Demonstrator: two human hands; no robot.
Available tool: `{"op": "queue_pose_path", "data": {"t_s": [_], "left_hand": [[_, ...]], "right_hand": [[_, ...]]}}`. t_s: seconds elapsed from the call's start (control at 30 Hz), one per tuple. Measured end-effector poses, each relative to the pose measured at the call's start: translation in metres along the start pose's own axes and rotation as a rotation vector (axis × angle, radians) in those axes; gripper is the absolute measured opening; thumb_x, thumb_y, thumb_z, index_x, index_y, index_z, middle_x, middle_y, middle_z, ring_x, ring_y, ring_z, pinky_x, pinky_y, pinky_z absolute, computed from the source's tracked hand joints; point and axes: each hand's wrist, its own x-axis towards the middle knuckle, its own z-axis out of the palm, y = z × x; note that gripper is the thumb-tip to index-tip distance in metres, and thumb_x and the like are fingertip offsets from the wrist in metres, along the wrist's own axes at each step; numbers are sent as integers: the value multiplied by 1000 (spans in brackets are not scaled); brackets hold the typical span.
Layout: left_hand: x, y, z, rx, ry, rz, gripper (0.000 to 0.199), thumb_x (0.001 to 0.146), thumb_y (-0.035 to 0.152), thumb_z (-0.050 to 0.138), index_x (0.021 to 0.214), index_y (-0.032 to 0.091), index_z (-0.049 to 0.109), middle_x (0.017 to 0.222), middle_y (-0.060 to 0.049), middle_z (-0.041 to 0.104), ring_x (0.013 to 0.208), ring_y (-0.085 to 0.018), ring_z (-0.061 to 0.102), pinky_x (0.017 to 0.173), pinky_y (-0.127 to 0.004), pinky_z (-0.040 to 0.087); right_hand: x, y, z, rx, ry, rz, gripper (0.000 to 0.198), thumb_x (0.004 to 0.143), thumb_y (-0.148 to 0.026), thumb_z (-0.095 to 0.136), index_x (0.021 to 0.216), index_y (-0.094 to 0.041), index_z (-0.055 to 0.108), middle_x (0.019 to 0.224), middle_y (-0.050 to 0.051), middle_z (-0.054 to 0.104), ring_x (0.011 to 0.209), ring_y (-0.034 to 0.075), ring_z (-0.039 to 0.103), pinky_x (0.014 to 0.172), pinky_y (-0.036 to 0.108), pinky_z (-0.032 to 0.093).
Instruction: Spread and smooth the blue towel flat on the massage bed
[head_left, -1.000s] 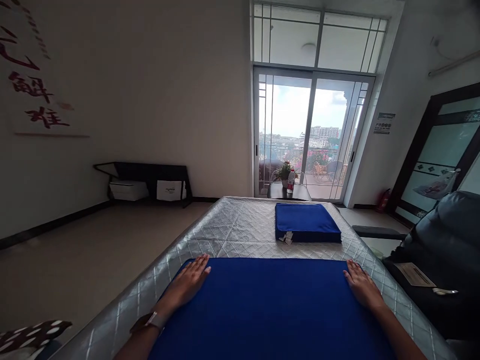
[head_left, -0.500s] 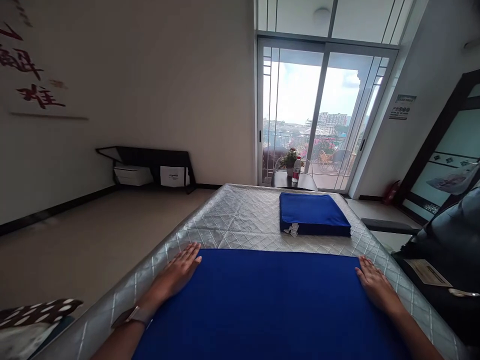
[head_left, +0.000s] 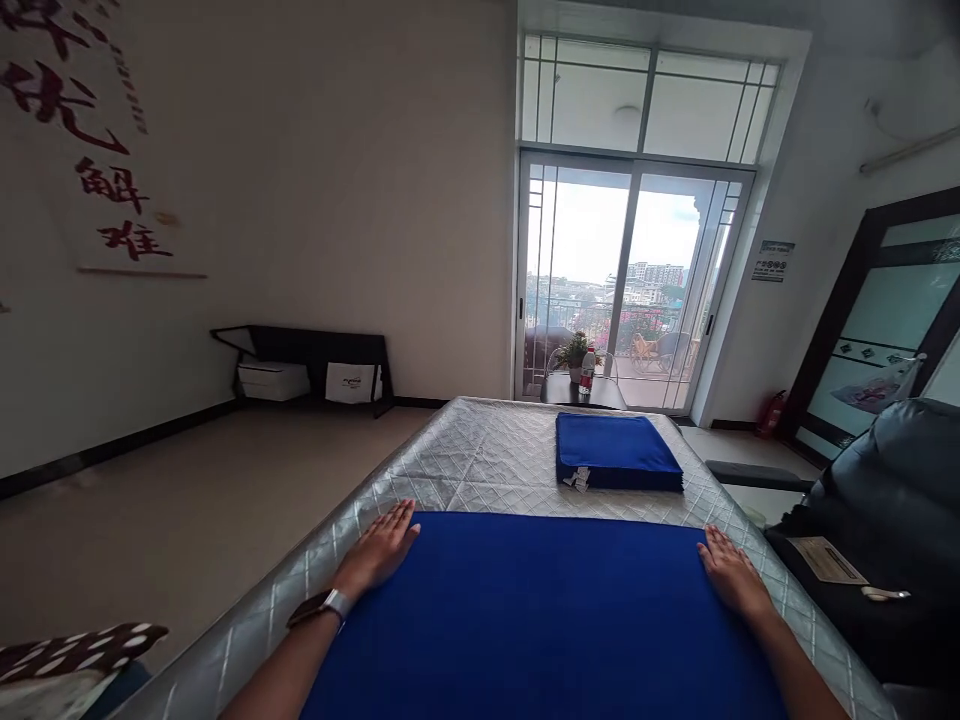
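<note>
Blue cloth (head_left: 540,620) lay spread flat across the near end of the quilted silver mattress (head_left: 480,455), covering most of its width and running off the bottom of the frame. Left hand (head_left: 379,550) was flat, palm down, fingers together and stretched fwd, resting on the cloth's far left corner, fingertips right at the edge where cloth met mattress; not gripping anything. Watch (head_left: 324,606) w/ light band sat on the left wrist. Right hand (head_left: 727,575) was the same: flat, open palm down on the far right corner of the cloth, fingers stretched fwd, holding nothing. Both forearms came in from the bottom corners of the frame, well apart, cloth surface betw. them looked smooth. Further up the mattress, right of centre, sat a folded blue stack (head_left: 616,452), square-ish, w/ a small white tag (head_left: 577,480) at its near left corner; apart from the spread cloth, bare quilting betw. them. Beyond the mattress end: small dark table (head_left: 583,392) w/ a potted plant (head_left: 574,352) and a bottle (head_left: 587,372), in front of the glass sliding door (head_left: 626,280) w/ balcony and buildings outside. Left wall had a scroll w/ red characters (head_left: 105,170); low black bench (head_left: 307,345) by the wall w/ white boxes (head_left: 274,380) under it. Dark chair (head_left: 885,520) at right edge, paper card (head_left: 829,560) on it. Patterned dark/white fabric (head_left: 75,655) at bottom left, can't tell what it was.
</note>
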Motion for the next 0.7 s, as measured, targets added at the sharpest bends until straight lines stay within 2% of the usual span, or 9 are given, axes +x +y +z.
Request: {"op": "queue_pose_path", "data": {"t_s": [0.1, 0.2, 0.3, 0.37, 0.43, 0.5, 0.6, 0.7], "left_hand": [[2, 14, -12, -25, 44, -53, 69, 97, 44, 24, 148, -2, 32, 155, -23, 33, 145, -31, 30, 118, -49, 26], [5, 52, -23, -71, 97, 42, 63, 97, 40, 25, 147, 3, 38, 155, -21, 37, 145, -31, 30, 118, -53, 26], [6, 118, -22, -109, 60, 208, 59, 99, 43, 27, 140, 8, 50, 150, -18, 46, 141, -28, 39, 117, -45, 32], [4, 168, -14, -135, 40, 329, 54, 100, 44, 29, 139, 15, 53, 147, -13, 52, 138, -24, 45, 115, -39, 36], [0, 214, -3, -157, 47, 434, 49, 101, 40, 30, 140, 20, 52, 148, -10, 51, 140, -22, 42, 116, -38, 34], [-4, 246, 10, -171, 62, 512, 48, 102, 37, 31, 142, 19, 50, 148, -11, 50, 141, -22, 41, 117, -40, 32], [-6, 264, 28, -164, 85, 567, 48, 102, 30, 27, 143, 16, 48, 147, -14, 51, 140, -24, 41, 117, -45, 33], [-6, 261, 39, -157, 70, 531, 50, 102, 33, 27, 145, 14, 45, 149, -15, 49, 141, -25, 40, 116, -48, 34]], "right_hand": [[-9, -14, -20, 39, 20, 1, 63, 96, -33, 18, 150, -4, 33, 159, 13, 28, 148, 24, 21, 120, 47, 19], [-18, -46, -38, 81, 59, -117, 61, 95, -29, 21, 148, -5, 38, 157, 13, 32, 147, 23, 22, 121, 45, 18], [-29, -102, -53, 135, 59, -268, 57, 96, -32, 25, 149, -17, 41, 155, 3, 37, 146, 16, 26, 121, 35, 18], [-38, -147, -61, 256, 28, -395, 57, 97, -36, 27, 149, -16, 40, 155, 5, 38, 146, 18, 27, 121, 37, 18], [-45, -191, -66, 319, -1, -478, 58, 98, -36, 26, 149, -14, 39, 155, 7, 37, 146, 19, 27, 121, 37, 17], [-50, -224, -64, 343, -27, -516, 58, 98, -33, 25, 149, -12, 38, 155, 9, 36, 146, 18, 26, 121, 36, 17], [-51, -250, -51, 342, -48, -514, 58, 95, -25, 25, 150, -10, 36, 157, 9, 33, 147, 19, 25, 121, 36, 18], [-49, -254, -33, 325, -65, -502, 59, 95, -24, 25, 152, -11, 32, 159, 8, 28, 148, 20, 21, 121, 37, 16]]}}
